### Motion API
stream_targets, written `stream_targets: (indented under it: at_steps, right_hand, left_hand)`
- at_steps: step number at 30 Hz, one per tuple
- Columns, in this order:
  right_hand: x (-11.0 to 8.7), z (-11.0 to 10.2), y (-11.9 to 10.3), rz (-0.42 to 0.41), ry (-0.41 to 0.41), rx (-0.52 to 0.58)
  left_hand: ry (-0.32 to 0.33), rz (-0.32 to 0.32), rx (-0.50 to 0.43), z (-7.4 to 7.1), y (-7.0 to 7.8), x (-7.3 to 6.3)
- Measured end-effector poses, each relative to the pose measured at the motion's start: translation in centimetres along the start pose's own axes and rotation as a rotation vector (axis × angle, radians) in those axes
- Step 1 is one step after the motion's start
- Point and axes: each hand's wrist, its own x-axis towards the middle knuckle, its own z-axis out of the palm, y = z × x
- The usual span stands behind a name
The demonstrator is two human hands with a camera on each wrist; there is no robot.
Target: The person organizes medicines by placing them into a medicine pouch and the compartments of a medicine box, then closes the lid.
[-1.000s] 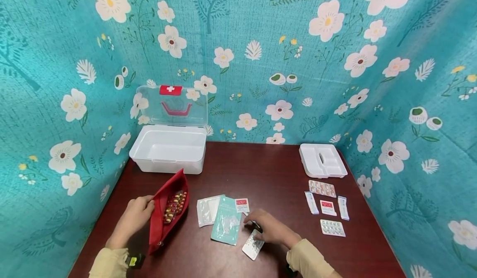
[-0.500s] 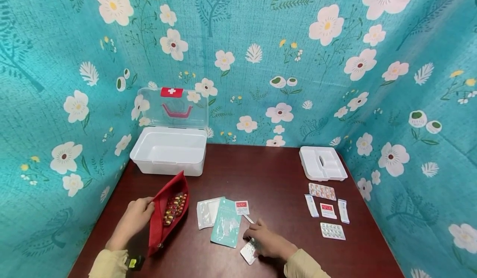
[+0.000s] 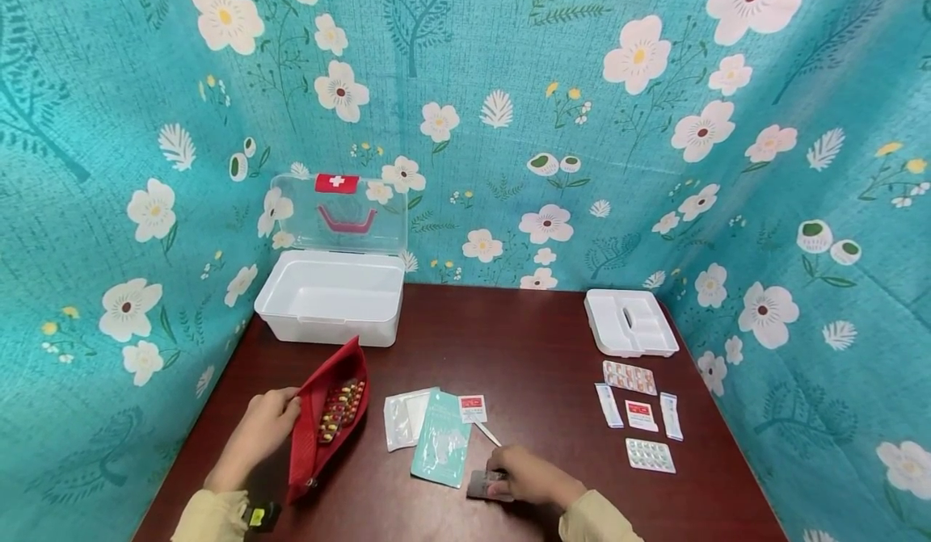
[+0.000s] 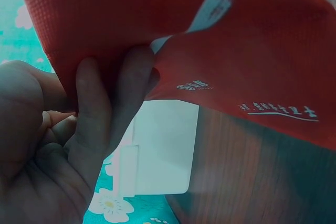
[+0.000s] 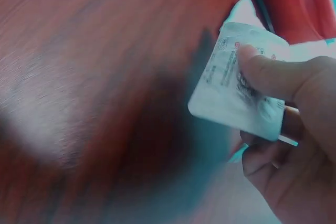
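Blister-pack (image 5: 223,95) now aloft in right grip (image 3: 532,474)

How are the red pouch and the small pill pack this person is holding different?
The red pouch is larger than the pill pack. The pouch is red; the pack looks silvery. The left hand grips the pouch, which gapes open; the right hand pinches the thin pack. Both bear printing.

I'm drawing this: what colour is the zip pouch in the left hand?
The zip pouch is red with white lettering, best seen in the left wrist view.
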Motion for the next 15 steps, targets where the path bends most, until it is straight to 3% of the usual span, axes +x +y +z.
stream_targets:
  at_steps: [5, 11, 15]
  right_hand:
    - [0.4, -1.4, 0.0, 0.051, 0.082, 0.145]
    - [1.3, -2.2, -0.1, 0.170, 0.157, 0.363]
    - [2.2, -2.1, -0.3, 0.208, 0.186, 0.432]
  left_hand:
    - [0.017, 0.024, 0.002, 0.0, 0.0, 0.0]
    - [0.019, 0.036, 0.001, 0.1, -0.2, -0.1]
    - [0.018, 0.033, -0.005, 0.0, -0.2, -0.2]
